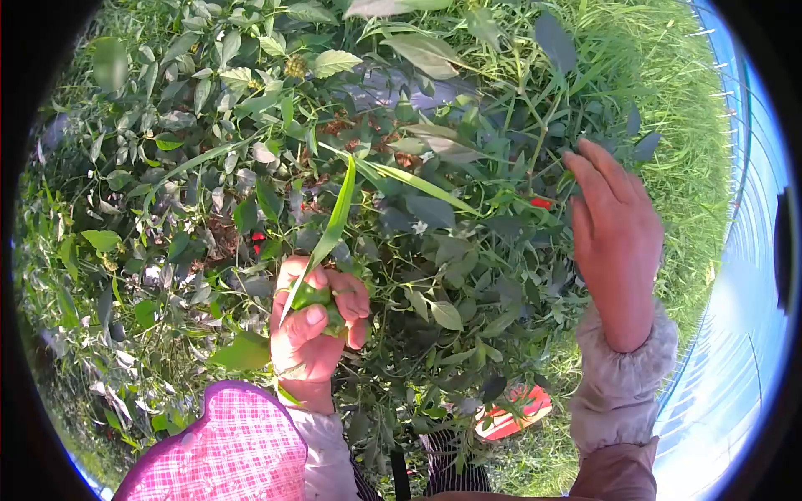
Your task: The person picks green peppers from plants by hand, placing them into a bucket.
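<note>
The left hand (316, 321) clenches 1 bunch of glossy green peppers (313, 297) close to the body, freeing the other hand. The right hand (614, 238) reaches open-fingered into the leafy pepper bush (401, 209), beside 1 small red pepper (541, 202), holding nothing.

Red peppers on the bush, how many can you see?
2. One small red pepper sits by the right hand's fingertips; another red pepper peeks out above the left hand. Leaves may hide more.
</note>
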{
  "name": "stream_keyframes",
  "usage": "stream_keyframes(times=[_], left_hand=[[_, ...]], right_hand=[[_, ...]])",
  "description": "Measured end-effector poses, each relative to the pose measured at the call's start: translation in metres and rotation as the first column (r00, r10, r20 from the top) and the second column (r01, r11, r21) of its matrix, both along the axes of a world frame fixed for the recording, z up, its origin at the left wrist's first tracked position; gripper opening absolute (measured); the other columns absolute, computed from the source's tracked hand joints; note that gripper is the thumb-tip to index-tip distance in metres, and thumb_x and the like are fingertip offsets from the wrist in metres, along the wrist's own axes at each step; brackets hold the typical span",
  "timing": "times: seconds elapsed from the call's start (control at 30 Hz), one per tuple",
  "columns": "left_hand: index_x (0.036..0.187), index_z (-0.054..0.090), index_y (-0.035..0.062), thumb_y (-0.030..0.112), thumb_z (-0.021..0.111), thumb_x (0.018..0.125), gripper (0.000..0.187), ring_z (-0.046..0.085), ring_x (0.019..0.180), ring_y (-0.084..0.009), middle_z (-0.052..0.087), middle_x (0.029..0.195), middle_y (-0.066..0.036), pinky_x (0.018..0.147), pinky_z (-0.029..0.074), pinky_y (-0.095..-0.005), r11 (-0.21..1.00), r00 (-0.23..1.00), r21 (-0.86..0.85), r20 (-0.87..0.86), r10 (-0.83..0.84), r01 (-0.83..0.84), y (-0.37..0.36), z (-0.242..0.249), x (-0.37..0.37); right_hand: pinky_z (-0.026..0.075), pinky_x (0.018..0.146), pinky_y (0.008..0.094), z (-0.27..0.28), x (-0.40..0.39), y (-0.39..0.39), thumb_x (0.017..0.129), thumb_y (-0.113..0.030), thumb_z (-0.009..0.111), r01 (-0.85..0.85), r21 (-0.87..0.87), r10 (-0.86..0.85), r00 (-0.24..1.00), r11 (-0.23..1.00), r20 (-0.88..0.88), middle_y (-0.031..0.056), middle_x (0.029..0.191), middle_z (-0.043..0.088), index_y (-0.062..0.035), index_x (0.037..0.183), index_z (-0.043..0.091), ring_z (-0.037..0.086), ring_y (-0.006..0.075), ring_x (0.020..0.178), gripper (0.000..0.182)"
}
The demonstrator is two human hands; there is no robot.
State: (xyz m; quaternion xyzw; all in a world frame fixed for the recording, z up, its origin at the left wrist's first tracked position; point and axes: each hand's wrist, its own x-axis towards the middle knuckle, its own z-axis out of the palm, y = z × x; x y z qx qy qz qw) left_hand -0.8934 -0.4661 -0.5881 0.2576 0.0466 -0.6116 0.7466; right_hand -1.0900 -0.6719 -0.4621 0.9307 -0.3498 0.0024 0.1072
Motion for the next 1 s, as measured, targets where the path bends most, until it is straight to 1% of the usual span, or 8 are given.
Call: stream_keyframes(times=[0.23, 0.3, 0.4, 0.5, 0.57, 0.63, 0.7, 1.0], left_hand=[[0.096, 0.055, 0.0052, 0.019, 0.074, 0.08, 0.028, 0.056, 0.079, -0.0319, 0.059, 0.07, -0.015, 0.048, 0.054, -0.035, 0.934, 0.994, -0.356, -0.093, -0.058, 0.021, 0.005, -0.003, 0.0], [0.095, 0.055, 0.0057, 0.018, 0.075, 0.079, 0.028, 0.057, 0.078, -0.0319, 0.059, 0.071, -0.014, 0.049, 0.054, -0.0351, 0.965, 0.995, -0.25, -0.036, -0.094, 0.082, 0.004, 0.0, -0.001], [0.099, 0.054, 0.0053, 0.021, 0.078, 0.076, 0.037, 0.059, 0.077, -0.0315, 0.059, 0.071, -0.013, 0.058, 0.054, -0.0349, 0.977, 0.99, -0.157, 0.022, -0.142, 0.144, 0.001, 0.0, -0.005], [0.103, 0.054, 0.0045, 0.022, 0.08, 0.074, 0.043, 0.06, 0.081, -0.0306, 0.061, 0.077, -0.013, 0.061, 0.055, -0.0337, 0.978, 0.987, -0.134, 0.044, -0.152, 0.157, 0.001, -0.001, -0.001], [0.106, 0.054, 0.0044, 0.019, 0.08, 0.074, 0.044, 0.061, 0.083, -0.0296, 0.062, 0.086, -0.014, 0.064, 0.057, -0.0323, 0.975, 0.981, -0.11, 0.028, -0.193, 0.195, 0.001, 0.001, -0.001], [0.11, 0.053, 0.0044, 0.019, 0.085, 0.069, 0.054, 0.061, 0.085, -0.0257, 0.062, 0.093, -0.013, 0.065, 0.058, -0.0315, 0.969, 0.971, -0.069, 0.002, -0.238, 0.238, 0.0, 0.002, -0.001], [0.113, 0.053, 0.0043, 0.022, 0.091, 0.061, 0.066, 0.061, 0.088, -0.0215, 0.062, 0.096, -0.011, 0.069, 0.057, -0.0315, 0.954, 0.951, 0.005, 0.08, -0.3, 0.3, -0.001, -0.001, -0.004], [0.113, 0.052, 0.0059, 0.014, 0.084, 0.066, 0.057, 0.058, 0.084, -0.0174, 0.056, 0.097, -0.007, 0.071, 0.051, -0.0279, 0.979, 0.984, 0.093, -0.016, -0.179, 0.179, 0.009, -0.001, 0.008]], right_hand=[[0.051, 0.071, 0.035, -0.031, -0.032, -0.041, 0.08, -0.001, 0.06, 0.195, 0.072, -0.152, 0.909, 0.978, -0.388, 0.0108, 0.105, 0.067, -0.0062, 0.11, 0.063, 0.062, 0.0245, 0.078, 0.031], [0.046, 0.062, 0.0274, -0.025, -0.031, -0.038, 0.092, -0.004, 0.055, 0.198, 0.507, -0.457, 0.763, 0.838, 0.457, 0.0075, 0.105, 0.067, -0.0034, 0.111, 0.062, 0.055, 0.014, 0.067, 0.02], [0.037, 0.056, 0.0198, 0.008, -0.024, -0.025, 0.099, -0.011, 0.05, -0.042, 0.722, -0.673, 0.33, 0.69, 0.662, 0.0084, 0.104, 0.066, 0.0008, 0.114, 0.057, 0.044, 0.0057, 0.061, 0.02], [0.032, 0.055, 0.0162, 0.028, -0.022, -0.002, 0.098, -0.013, 0.052, -0.238, 0.501, -0.496, 0.088, 0.832, 0.864, 0.0146, 0.108, 0.065, 0.004, 0.118, 0.053, 0.039, 0.0036, 0.059, 0.025], [0.034, 0.056, 0.0165, 0.04, 0.001, 0.024, 0.097, -0.016, 0.055, -0.058, 0.349, -0.312, 0.328, 0.935, 0.892, 0.0182, 0.113, 0.062, 0.0028, 0.12, 0.05, 0.042, 0.0043, 0.06, 0.03], [0.042, 0.062, 0.0171, 0.03, 0.032, 0.062, 0.089, -0.016, 0.066, -0.223, 0.695, -0.567, 0.436, 0.684, 0.698, 0.0181, 0.117, 0.061, -0.0002, 0.111, 0.058, 0.053, 0.0057, 0.068, 0.027], [0.047, 0.062, 0.0261, 0.008, 0.046, 0.081, 0.083, -0.013, 0.072, -0.154, 0.812, -0.356, 0.842, 0.564, 0.406, 0.0129, 0.101, 0.061, -0.0022, 0.102, 0.067, 0.059, 0.015, 0.068, 0.022], [0.05, 0.067, 0.037, -0.062, 0.084, 0.137, 0.082, -0.006, 0.067, -0.27, 0.772, -0.277, 0.824, 0.576, 0.495, 0.0119, 0.088, 0.06, -0.0022, 0.105, 0.064, 0.062, 0.0314, 0.079, 0.024]])
